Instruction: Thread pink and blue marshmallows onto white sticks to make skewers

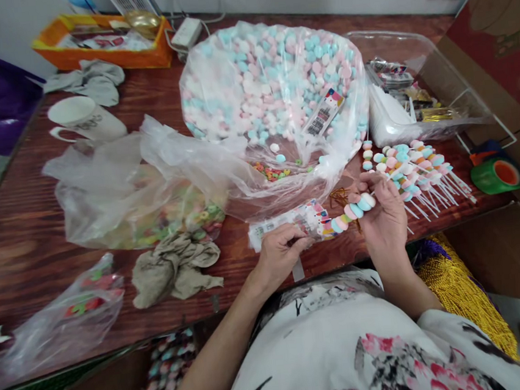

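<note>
A skewer of pastel candies point(352, 212), in pink, blue, white and green, stretches between my two hands above the table's front edge. My left hand point(284, 251) is closed in a pinch on its lower left end. The fingers of my right hand point(383, 207) close round its upper right end at the white candy. Printed clear wrappers point(290, 221) lie beneath and beside my left hand. Gold twist ties point(339, 197) rest just behind the skewer. Right of my right hand is a pile of filled candy skewers point(416, 167) with white sticks.
A big plastic bag of pastel candies point(276, 77) fills the back middle. Left of it are a bag of ring candies point(150, 199), a cloth point(175, 267), a mug point(87, 119) and an orange box point(104, 58). A clear bin point(421, 51) and green tape point(492, 177) are on the right.
</note>
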`<control>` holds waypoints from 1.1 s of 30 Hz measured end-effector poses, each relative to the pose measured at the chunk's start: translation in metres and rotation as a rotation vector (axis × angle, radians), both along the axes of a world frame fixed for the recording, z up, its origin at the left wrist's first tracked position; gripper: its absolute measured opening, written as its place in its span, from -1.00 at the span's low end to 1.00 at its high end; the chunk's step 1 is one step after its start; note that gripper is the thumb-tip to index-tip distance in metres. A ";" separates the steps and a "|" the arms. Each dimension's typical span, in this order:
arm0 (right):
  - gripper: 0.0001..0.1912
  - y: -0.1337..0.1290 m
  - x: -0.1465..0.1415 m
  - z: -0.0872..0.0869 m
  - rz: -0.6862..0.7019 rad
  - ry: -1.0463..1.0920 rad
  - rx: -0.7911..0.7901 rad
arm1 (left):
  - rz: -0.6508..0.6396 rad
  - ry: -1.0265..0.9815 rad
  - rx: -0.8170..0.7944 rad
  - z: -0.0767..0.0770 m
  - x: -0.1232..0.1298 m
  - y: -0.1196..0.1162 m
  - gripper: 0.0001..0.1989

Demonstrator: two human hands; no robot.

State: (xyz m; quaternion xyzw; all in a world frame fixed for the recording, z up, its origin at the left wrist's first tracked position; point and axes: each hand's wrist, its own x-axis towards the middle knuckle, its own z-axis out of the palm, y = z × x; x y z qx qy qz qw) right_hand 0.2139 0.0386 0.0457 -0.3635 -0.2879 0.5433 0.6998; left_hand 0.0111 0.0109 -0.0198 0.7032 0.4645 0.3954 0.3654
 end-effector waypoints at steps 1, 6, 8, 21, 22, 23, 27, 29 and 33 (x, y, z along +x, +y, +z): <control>-0.83 -0.001 0.001 0.000 0.016 -0.002 0.009 | 0.000 0.013 0.010 -0.001 0.001 -0.002 -0.84; -0.84 -0.004 0.006 -0.001 0.015 -0.042 0.025 | 0.006 -0.070 0.024 -0.006 0.006 -0.007 -0.83; -0.85 -0.005 0.005 -0.002 0.012 -0.038 0.006 | -0.010 -0.126 0.036 -0.008 0.007 -0.008 -0.83; -0.91 -0.011 -0.012 -0.010 0.063 0.083 0.006 | -0.076 -0.057 0.209 -0.008 0.008 -0.011 -0.87; -0.89 -0.011 -0.013 -0.012 0.086 0.080 -0.009 | -0.078 -0.071 0.205 -0.008 0.008 -0.012 -0.87; -0.88 -0.011 -0.014 -0.013 0.094 0.061 -0.013 | -0.083 -0.085 0.202 -0.009 0.008 -0.012 -0.89; -0.90 -0.011 -0.018 -0.022 0.056 -0.109 0.043 | -0.080 -0.142 0.183 -0.013 0.007 -0.014 -0.91; -0.92 -0.011 -0.017 -0.027 0.056 -0.155 0.045 | -0.043 -0.173 0.173 -0.014 0.004 -0.014 -0.91; -0.93 -0.010 -0.009 -0.035 0.079 -0.083 -0.056 | 0.040 -0.175 0.158 -0.013 0.000 -0.013 -0.95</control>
